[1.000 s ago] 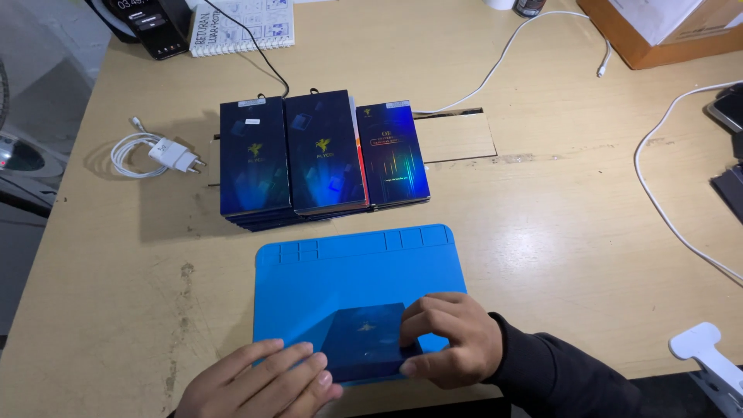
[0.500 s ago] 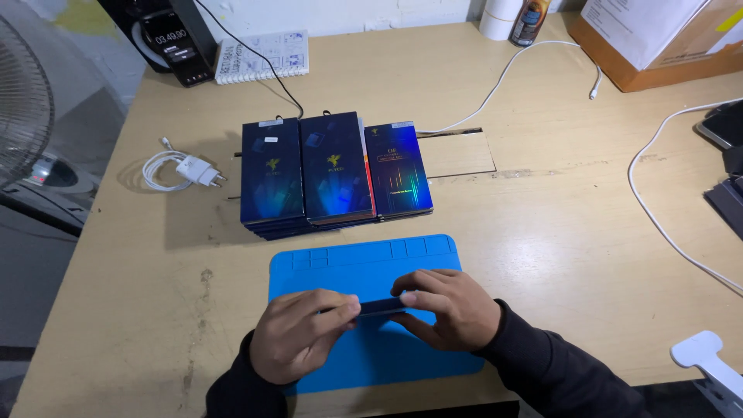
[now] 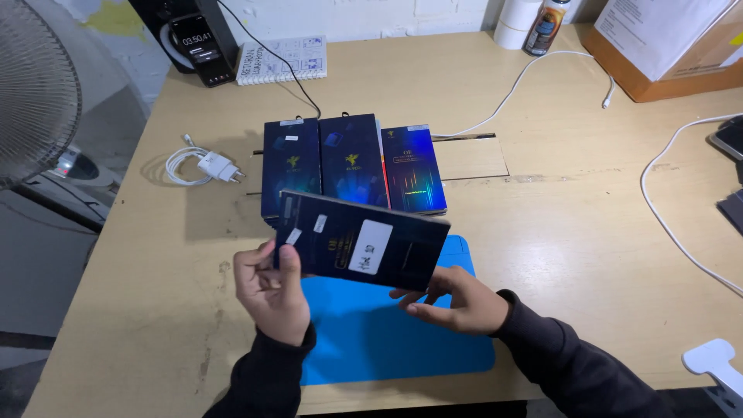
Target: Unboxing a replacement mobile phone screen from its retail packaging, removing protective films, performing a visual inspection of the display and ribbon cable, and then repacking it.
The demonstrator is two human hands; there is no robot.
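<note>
Head view: a pale wooden worktop (image 3: 604,255) is seen from above, and a bright blue rubber work mat (image 3: 387,340) is laid at the middle of its near edge. Behind the mat, toward the centre of the worktop, three dark blue flat cardboard boxes (image 3: 352,166) are stacked side by side, touching. A white charger with a coiled cable (image 3: 203,166) is set toward the left edge, and a spiral notebook (image 3: 282,59) lies at the far edge.

Above the mat, a dark blue slim rectangular box with a white label (image 3: 360,249) is held in the air, tilted, its labelled back turned up to the camera. Its left end is pinched by the left hand (image 3: 272,298), thumb pressed on the upper face and fingers curled beneath. Its lower right edge is supported by the right hand (image 3: 453,302), whose fingers are loosely spread under it.

The step in hand is judged to be an inspection of the box before opening. For the next move, a steady pinch at one end and a free fingertip at a flap or seam would be called for.
</note>
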